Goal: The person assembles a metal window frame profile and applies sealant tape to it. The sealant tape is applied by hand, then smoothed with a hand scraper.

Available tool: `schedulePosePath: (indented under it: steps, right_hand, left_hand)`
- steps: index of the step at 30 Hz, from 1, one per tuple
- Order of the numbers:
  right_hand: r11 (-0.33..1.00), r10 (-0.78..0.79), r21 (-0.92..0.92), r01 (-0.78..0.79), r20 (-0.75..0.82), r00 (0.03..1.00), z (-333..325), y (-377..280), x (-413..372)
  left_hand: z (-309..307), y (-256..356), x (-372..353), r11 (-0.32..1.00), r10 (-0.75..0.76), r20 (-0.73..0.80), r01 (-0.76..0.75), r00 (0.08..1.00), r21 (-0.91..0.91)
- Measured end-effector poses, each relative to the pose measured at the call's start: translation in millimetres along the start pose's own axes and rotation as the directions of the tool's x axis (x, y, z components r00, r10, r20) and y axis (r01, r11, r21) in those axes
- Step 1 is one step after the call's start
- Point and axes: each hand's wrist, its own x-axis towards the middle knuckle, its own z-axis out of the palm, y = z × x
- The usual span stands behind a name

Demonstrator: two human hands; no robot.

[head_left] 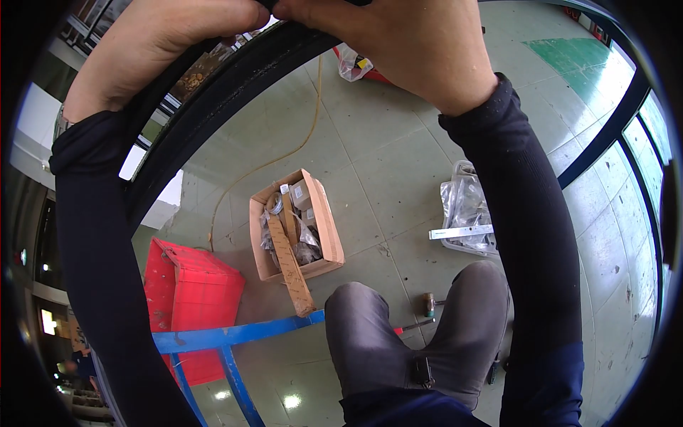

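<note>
Both of my hands are raised at the top edge of the view, against a long black frame bar that looks curved through the lens. My left hand is closed at the bar, its thumb pointing right. My right hand comes in from the other side, closed, its thumb tip close to the left thumb. Most fingers of both hands are hidden behind the bar or cut off by the view's edge. Black sleeves cover both forearms.
Below are an open cardboard box of parts, a red crate, a blue metal rail and a clear tub with bags and a metal strip. A hammer and a red-handled tool lie by my knees. A hose crosses the floor.
</note>
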Motion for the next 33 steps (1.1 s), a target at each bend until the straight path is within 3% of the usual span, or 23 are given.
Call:
schedulePosePath:
  steps: [5, 11, 17, 25, 28, 33]
  right_hand:
    - [0.997, 0.058, -0.047, -0.055, 0.066, 0.996, -7, -10, 5]
    - [0.996, 0.005, -0.090, -0.001, 0.040, 0.999, -4, -9, 1]
    - [0.999, 0.015, 0.049, -0.014, -0.035, 0.999, 1, -2, -3]
    - [0.992, 0.012, -0.125, -0.013, -0.006, 1.000, 0, -14, -1]
    - [0.994, -0.017, -0.112, 0.008, -0.078, 0.997, 7, -11, -4]
    - [0.987, 0.079, -0.140, -0.083, -0.033, 0.996, 5, -18, -2]
  left_hand:
    - [8, 8, -1, 0.998, -0.055, -0.053, 0.053, 0.997, -0.037]
    - [5, 5, -1, 0.999, -0.018, -0.022, 0.017, 1.000, -0.044]
    - [2, 6, 0, 0.999, 0.000, -0.008, -0.001, 1.000, -0.045]
    - [3, 7, 0, 0.999, 0.018, 0.003, -0.018, 1.000, -0.048]
    - [2, 6, 0, 0.999, 0.023, 0.004, -0.023, 1.000, -0.049]
    - [6, 4, 0, 0.998, 0.030, 0.005, -0.029, 1.000, -0.055]
